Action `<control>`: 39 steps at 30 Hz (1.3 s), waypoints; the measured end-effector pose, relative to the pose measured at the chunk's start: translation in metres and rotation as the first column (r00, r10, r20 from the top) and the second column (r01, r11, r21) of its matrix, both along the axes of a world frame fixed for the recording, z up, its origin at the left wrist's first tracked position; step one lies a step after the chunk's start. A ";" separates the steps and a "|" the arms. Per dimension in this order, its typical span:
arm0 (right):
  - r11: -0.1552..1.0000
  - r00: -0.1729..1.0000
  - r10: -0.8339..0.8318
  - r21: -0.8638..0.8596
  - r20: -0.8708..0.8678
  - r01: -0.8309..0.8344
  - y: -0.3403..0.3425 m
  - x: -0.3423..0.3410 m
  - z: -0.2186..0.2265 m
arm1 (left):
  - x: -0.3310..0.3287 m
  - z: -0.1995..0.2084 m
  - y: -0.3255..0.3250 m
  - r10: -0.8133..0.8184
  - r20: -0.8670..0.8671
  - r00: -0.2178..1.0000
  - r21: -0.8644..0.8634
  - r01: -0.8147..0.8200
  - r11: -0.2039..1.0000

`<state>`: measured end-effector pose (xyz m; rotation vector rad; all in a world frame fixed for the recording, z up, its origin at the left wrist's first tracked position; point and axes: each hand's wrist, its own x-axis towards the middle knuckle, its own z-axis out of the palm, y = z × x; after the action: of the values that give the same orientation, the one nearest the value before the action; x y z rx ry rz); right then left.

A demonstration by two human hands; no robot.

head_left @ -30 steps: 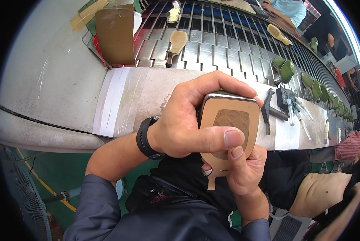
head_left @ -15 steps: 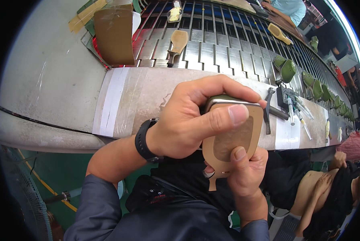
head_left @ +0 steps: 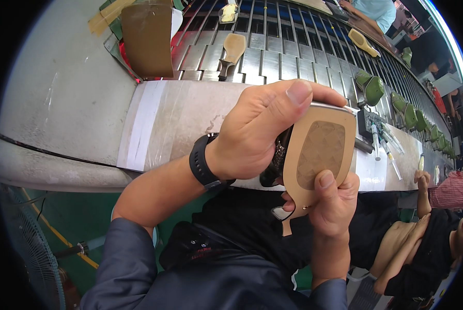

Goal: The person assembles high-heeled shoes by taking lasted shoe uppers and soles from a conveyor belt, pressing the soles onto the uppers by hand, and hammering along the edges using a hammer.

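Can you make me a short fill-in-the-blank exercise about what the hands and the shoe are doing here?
1. Both hands hold a tan shoe sole with a patch of ____ pattern on it.
2. The left hand wears a black ____ on its wrist.
3. The right hand grips the sole's ____ end, below the left hand.
4. Behind the hands, green shoes sit along a slatted metal ____.

Missing words: diamond; watch; narrow; conveyor
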<state>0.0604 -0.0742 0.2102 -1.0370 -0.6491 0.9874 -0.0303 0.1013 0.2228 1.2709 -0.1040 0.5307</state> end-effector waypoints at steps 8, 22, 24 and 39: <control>1.000 0.999 -0.010 0.002 0.046 0.010 0.014 0.026 -0.004 | 0.027 -0.014 0.018 0.082 0.156 0.984 0.059 -0.092 0.994; 0.996 0.999 -0.031 -0.080 0.045 0.035 0.019 0.053 -0.002 | 0.027 -0.017 0.018 0.051 0.105 0.993 0.198 -0.071 0.978; 0.999 0.996 0.032 -0.028 0.079 -0.029 0.009 0.052 -0.003 | 0.021 -0.012 0.005 0.082 0.090 0.993 0.163 -0.096 0.982; 0.999 0.829 0.031 -0.013 0.559 -0.029 -0.021 -0.019 -0.007 | -0.059 -0.002 -0.042 0.328 0.069 0.942 0.138 -0.335 0.932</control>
<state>0.0416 -0.0951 0.2034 -1.3382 -1.1498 0.7011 -0.0897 0.0593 0.2209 1.4321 0.0363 0.8560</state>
